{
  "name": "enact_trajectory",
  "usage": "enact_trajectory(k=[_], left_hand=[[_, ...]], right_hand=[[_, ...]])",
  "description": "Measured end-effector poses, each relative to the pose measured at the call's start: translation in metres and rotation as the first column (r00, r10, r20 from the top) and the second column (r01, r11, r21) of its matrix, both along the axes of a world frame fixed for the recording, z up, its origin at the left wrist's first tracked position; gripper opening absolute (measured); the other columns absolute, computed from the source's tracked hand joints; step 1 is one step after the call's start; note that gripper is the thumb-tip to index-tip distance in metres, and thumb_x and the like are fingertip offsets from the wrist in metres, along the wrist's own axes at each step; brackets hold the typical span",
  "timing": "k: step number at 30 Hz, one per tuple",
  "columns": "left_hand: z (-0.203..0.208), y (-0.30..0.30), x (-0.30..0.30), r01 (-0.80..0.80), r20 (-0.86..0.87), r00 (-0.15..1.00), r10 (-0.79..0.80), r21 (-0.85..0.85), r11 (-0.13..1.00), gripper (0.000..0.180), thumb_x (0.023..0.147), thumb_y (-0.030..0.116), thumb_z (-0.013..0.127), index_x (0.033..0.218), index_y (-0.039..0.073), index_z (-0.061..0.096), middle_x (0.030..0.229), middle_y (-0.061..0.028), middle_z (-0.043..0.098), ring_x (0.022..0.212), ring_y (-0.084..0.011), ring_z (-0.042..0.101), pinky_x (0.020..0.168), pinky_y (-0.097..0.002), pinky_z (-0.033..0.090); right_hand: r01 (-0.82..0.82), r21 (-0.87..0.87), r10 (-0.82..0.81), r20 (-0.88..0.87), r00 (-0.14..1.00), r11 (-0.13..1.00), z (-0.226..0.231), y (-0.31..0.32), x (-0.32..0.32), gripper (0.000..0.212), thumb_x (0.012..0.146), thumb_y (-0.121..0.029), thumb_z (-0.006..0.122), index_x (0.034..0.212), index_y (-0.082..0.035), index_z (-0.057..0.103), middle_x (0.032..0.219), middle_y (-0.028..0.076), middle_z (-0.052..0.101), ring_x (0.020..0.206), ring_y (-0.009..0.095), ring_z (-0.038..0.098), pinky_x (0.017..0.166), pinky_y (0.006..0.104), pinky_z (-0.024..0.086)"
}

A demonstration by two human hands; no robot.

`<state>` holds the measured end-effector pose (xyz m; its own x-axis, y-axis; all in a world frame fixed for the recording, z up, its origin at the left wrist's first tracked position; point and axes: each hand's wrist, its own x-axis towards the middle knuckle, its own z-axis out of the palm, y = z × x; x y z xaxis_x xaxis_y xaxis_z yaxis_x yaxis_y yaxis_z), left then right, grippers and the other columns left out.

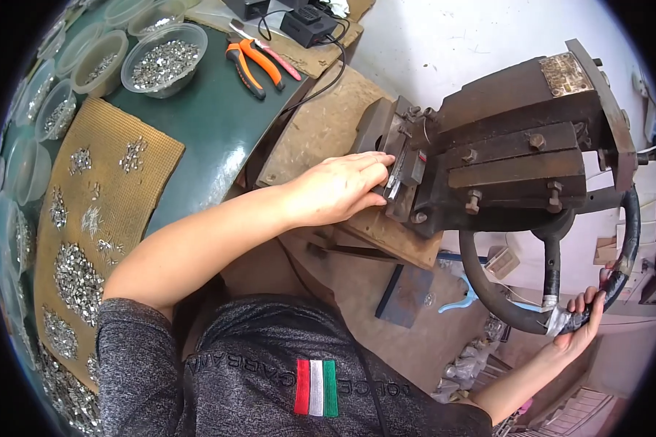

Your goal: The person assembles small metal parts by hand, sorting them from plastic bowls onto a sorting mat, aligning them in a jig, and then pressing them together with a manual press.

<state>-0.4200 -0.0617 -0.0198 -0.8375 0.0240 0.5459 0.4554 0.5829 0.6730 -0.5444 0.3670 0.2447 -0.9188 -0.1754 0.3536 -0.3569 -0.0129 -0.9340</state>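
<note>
My left hand (pixel 339 188) reaches across to the metal die (pixel 414 169) at the foot of a dark iron hand press (pixel 514 116). Its fingers are bent and pressed together at the die's near edge; whatever they hold, if anything, is hidden. A thin shiny metal strip (pixel 394 191) shows beside the fingertips. Low on the right, my right hand (pixel 584 320) is wrapped round the rim of the press's black handwheel (pixel 481 280), close to a taped patch where a spoke meets it.
On the green table (pixel 226 149) at left lie orange-handled pliers (pixel 251 67), a tan mat (pixel 142 164) with piles of small metal parts, and several plastic tubs (pixel 164 62) of parts. The press stands on a wooden board (pixel 328 120). Black adapters (pixel 307 25) with cables sit behind.
</note>
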Motion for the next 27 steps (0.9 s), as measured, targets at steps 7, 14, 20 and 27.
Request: enact_trajectory(k=[7,14,20,27], left_hand=[[-0.008,0.004,-0.01,-0.007,-0.015,1.0,0.007,-0.011,1.0,0.029,0.092,0.019,0.073,0.103,0.001,0.054,0.139,-0.0287,0.057,0.134,-0.0428,0.053,0.11,-0.0472,0.046],[-0.011,0.003,-0.011,-0.048,0.043,0.998,0.046,0.049,0.998,0.044,0.091,0.029,0.077,0.119,0.002,0.056,0.146,-0.0213,0.056,0.138,-0.0399,0.051,0.112,-0.0466,0.047],[-0.018,0.01,-0.014,-0.119,0.03,0.992,0.119,-0.032,0.992,0.076,0.087,0.037,0.08,0.145,-0.001,0.051,0.146,-0.0192,0.057,0.14,-0.0378,0.05,0.116,-0.0447,0.043],[-0.016,0.016,-0.016,-0.15,0.019,0.988,0.151,-0.037,0.988,0.072,0.084,0.034,0.082,0.141,-0.003,0.056,0.142,-0.0193,0.061,0.138,-0.038,0.052,0.114,-0.0446,0.045]], right_hand=[[0.082,-0.032,-0.083,-0.045,0.996,0.996,-0.012,-0.002,0.01,0.04,0.105,-0.027,0.063,0.136,-0.004,0.052,0.093,0.001,0.053,0.071,0.01,0.048,0.063,0.027,0.046],[0.436,-0.286,-0.52,-0.404,0.752,0.853,-0.139,-0.058,0.039,0.024,0.098,-0.005,0.063,0.12,0.003,0.058,0.079,0.005,0.054,0.072,0.013,0.053,0.081,0.0396,0.057],[0.455,-0.096,-0.46,-0.331,0.824,0.885,-0.097,-0.042,0.039,0.016,0.101,-0.003,0.062,0.114,0.004,0.056,0.081,0.004,0.052,0.071,0.013,0.05,0.081,0.038,0.058],[0.383,0.122,-0.373,-0.096,0.923,0.916,0.019,-0.013,-0.012,0.037,0.1,-0.02,0.072,0.131,-0.003,0.061,0.093,0.0,0.058,0.073,0.009,0.05,0.078,0.0286,0.052]])
